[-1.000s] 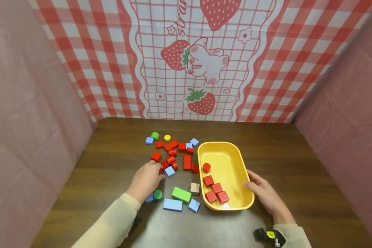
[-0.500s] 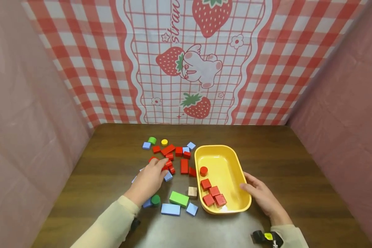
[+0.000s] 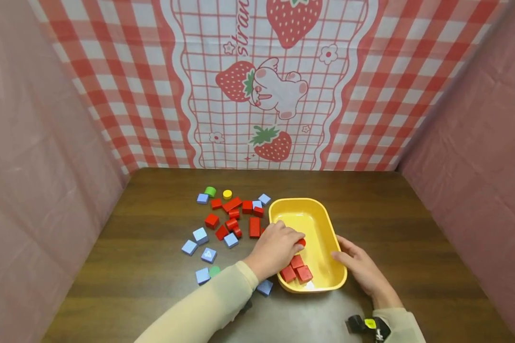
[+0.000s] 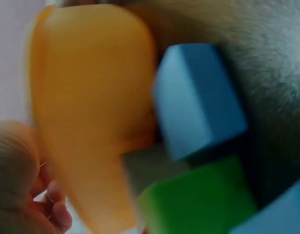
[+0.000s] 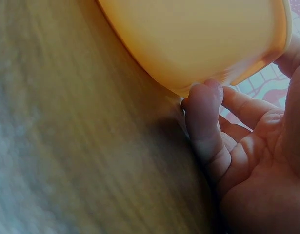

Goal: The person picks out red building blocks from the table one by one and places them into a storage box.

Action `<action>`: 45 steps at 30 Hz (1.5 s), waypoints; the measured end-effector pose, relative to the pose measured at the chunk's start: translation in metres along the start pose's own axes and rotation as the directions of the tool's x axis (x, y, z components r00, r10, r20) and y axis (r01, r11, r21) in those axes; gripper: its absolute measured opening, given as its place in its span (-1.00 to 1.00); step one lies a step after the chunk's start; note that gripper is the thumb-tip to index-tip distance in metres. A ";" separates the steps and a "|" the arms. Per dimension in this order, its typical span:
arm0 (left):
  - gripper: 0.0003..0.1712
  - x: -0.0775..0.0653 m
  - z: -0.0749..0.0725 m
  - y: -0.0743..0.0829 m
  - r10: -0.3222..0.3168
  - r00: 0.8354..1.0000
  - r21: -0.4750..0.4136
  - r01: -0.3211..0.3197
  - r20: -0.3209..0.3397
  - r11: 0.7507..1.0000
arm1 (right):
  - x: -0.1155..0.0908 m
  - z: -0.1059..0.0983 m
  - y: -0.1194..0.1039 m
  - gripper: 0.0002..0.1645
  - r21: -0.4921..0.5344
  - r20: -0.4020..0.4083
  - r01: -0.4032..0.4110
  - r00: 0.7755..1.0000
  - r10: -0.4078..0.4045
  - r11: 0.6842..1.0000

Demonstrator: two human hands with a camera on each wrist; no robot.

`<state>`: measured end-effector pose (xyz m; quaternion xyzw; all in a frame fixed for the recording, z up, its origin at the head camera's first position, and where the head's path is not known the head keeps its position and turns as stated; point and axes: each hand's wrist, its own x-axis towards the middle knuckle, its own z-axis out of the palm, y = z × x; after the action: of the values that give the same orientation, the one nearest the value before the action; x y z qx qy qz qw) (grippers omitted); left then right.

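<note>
My left hand (image 3: 276, 247) reaches over the left wall of a yellow plastic bin (image 3: 319, 228). Its fingertips pinch a small red block (image 3: 301, 242), of which only a rounded bit shows. Below them in the bin lie several red cubes (image 3: 303, 274); the hand hides the bin's left part. On the other side my right hand (image 3: 366, 269) grips the bin's right wall, thumb over the rim. In the right wrist view the fingers of this hand (image 5: 257, 165) lie against the outside of the bin (image 5: 189, 44).
Left of the bin, loose red blocks (image 3: 254, 227) lie among blue blocks (image 3: 200, 236), a green piece (image 3: 210, 191) and a yellow disc (image 3: 227, 194). Close to the bin, the left wrist view shows a blue block (image 4: 198, 97) and a green block (image 4: 198, 200). A checked cloth hangs behind the table.
My left hand has moved right from the loose red blocks to over the bin, carrying a red block. My right hand stays on the bin's right wall.
</note>
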<state>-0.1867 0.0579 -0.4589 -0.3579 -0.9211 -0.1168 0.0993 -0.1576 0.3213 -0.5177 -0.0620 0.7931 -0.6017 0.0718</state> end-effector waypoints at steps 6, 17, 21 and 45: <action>-0.84 0.007 0.011 0.008 -0.019 0.997 0.111 0.011 0.076 0.994 | -0.002 -0.002 0.002 -0.32 0.014 -0.002 0.000 1.000 0.000 1.000; -0.69 -0.004 -0.021 -0.030 -0.110 0.988 0.027 0.114 -0.107 0.993 | -0.004 -0.006 0.005 -0.32 0.020 -0.007 0.005 1.000 -0.005 1.000; -0.63 -0.017 -0.023 -0.062 -0.279 0.957 -0.038 0.277 -0.075 0.960 | -0.003 -0.007 0.004 -0.33 0.023 -0.003 0.010 1.000 -0.010 1.000; -0.46 -0.016 0.007 -0.061 -0.329 0.926 0.217 0.288 0.186 0.933 | 0.001 -0.001 0.005 -0.32 0.013 0.012 -0.001 1.000 0.000 1.000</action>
<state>-0.2181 0.0061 -0.4789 -0.2079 -0.9781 -0.0043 0.0103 -0.1589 0.3231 -0.5222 -0.0649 0.7889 -0.6062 0.0770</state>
